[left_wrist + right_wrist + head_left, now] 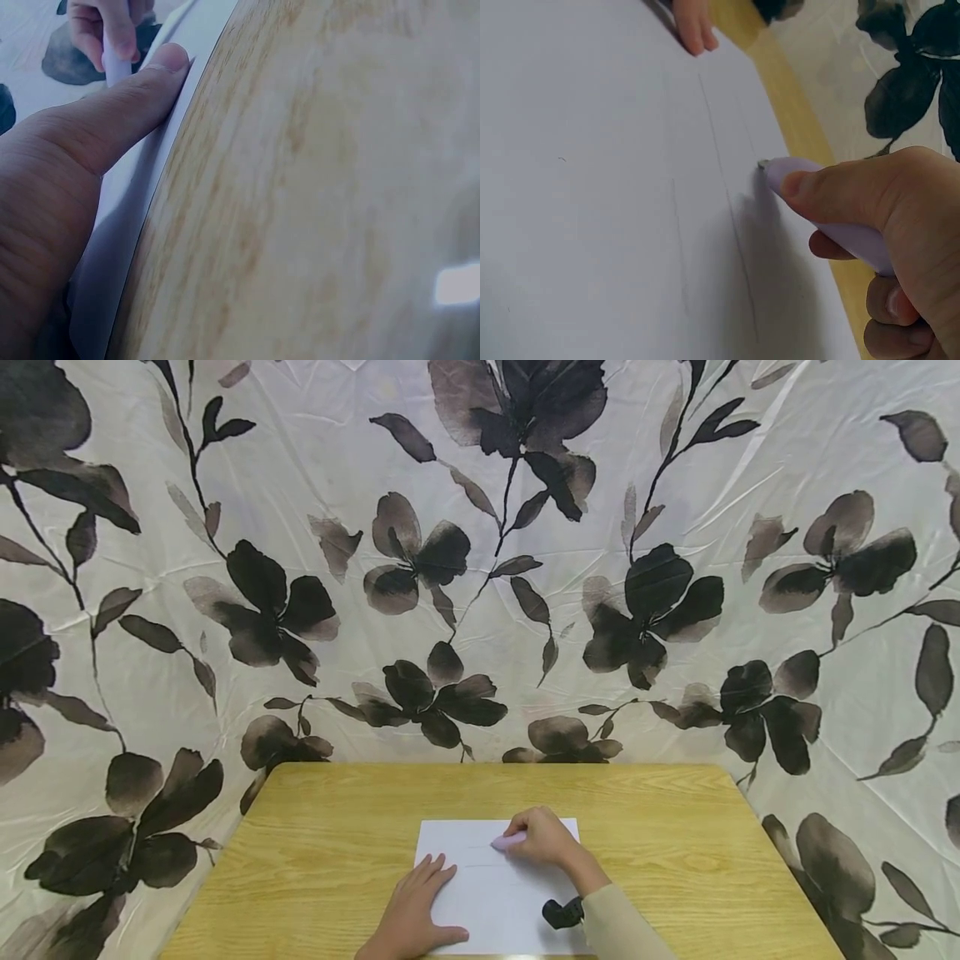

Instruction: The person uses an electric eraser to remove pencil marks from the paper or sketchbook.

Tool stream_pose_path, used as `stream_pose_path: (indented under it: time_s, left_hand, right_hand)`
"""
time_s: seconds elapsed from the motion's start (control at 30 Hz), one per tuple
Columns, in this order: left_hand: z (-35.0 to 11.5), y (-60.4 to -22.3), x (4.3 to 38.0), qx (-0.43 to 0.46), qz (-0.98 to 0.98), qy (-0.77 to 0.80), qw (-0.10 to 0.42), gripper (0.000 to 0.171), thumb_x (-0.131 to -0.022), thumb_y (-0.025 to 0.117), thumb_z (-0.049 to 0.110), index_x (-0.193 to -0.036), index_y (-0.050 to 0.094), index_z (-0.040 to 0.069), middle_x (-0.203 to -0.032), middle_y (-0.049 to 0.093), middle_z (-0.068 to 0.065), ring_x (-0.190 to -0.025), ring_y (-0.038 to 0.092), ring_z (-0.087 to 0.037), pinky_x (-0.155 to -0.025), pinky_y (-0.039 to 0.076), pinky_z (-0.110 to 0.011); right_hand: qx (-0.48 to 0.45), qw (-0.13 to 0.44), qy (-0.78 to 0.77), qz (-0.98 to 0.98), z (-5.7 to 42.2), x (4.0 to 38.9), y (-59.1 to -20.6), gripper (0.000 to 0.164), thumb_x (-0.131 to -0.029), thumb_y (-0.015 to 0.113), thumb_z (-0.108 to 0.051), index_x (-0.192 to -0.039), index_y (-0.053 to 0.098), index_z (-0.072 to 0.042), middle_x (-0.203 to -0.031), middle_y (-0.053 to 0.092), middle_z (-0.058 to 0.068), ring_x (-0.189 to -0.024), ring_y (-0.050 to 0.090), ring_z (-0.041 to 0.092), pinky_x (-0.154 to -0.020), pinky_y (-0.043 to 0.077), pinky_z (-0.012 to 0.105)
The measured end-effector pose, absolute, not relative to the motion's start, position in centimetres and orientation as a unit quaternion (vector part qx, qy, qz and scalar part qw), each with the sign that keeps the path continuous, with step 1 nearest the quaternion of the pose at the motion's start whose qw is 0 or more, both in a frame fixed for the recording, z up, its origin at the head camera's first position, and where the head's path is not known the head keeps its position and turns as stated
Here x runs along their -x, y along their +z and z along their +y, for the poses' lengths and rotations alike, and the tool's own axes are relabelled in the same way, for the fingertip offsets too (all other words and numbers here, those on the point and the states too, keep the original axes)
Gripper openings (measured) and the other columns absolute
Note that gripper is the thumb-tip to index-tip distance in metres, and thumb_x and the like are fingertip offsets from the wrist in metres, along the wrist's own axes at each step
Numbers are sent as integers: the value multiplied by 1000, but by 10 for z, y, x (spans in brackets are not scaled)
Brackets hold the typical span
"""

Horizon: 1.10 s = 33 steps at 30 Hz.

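Observation:
A white sheet of paper lies on the table, with thin, faint lines running across it. My left hand rests on its left side, fingers spread and thumb extended; in the left wrist view the thumb lies along the paper's near edge. Over the sheet's upper right, my right hand grips a thick lilac pen-shaped tool. In the right wrist view the tool shows a short greyish tip at or just above one faint line. Its exact kind is unclear.
The yellow wood-grain table extends around the paper. A white cloth with dark flowers hangs behind it. A black device sits at my right wrist, beside the beige sleeve.

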<state>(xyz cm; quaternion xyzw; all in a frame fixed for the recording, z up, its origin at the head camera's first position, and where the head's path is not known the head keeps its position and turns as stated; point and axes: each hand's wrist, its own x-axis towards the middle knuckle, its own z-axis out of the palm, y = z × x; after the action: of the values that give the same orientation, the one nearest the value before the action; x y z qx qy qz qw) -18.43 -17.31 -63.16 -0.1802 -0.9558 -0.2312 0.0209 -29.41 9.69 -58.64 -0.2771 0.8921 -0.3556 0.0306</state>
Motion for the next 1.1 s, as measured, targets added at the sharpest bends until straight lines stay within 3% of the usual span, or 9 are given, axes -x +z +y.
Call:
stream_pose_path:
  time_s: [0.77,1.1]
  left_hand:
    - [-173,-627,183,176,-955,-239,6,104,-64,63,81,-141,51,12,-150,39,-14,-140,27,-40,-106,24,-65]
    - [-174,-630,181,190,-952,-238,35,102,-65,64,80,-139,53,11,-148,42,-16,-137,31,-41,-104,27,-65]
  right_hand:
    - [303,17,-338,891,89,294,-585,11,-74,85,-17,-81,77,-19,-76,65,-17,-70,56,2,-66,48,23]
    - [297,24,-337,893,87,292,-582,8,-77,83,-22,-81,77,-19,-76,66,-16,-69,56,2,-65,48,23]
